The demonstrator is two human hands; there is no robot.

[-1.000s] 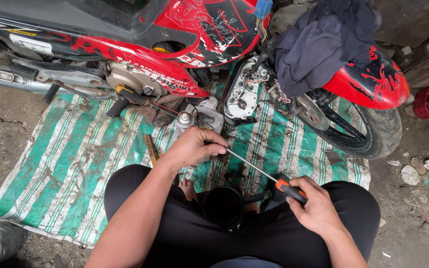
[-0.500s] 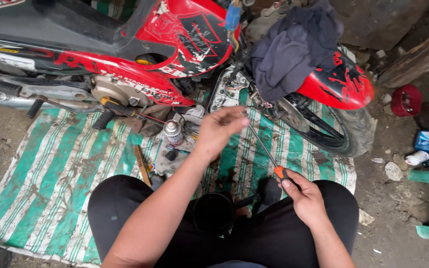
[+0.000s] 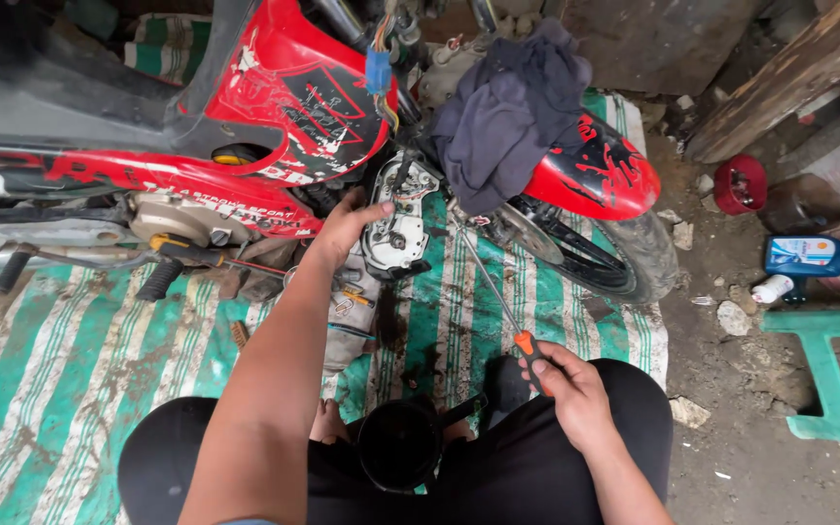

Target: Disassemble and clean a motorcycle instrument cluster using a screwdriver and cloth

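Now the left hand (image 3: 347, 226) has stretched forward off the mat and landed on the grey engine part (image 3: 395, 230) hanging beside the red motorbike (image 3: 284, 107). A second ago it sat low over the small loose pieces near the knees; half a second ago it was already on its way up. Its fingers are spread and curled over the part's left edge, thumb on top, gripping or steadying it; how firmly cannot be told.

Meanwhile the right hand (image 3: 575, 394) has kept its place above the right knee, fingers clenched round the orange handle of the screwdriver (image 3: 498, 292). Its long shaft now slants up and away, and its tip lies close to the lower right edge of the engine part, just under the dark cloth (image 3: 512, 107) draped over the front wheel (image 3: 614, 248). Earlier the shaft pointed toward the left hand lower down.

So both hands have shifted from the loose pieces on the striped mat (image 3: 79, 360) to the part still on the bike: one bracing, one bringing the tool in. Whether the tip touches anything yet is unclear. A black cup-shaped piece (image 3: 398, 445) rests between the thighs, untouched.
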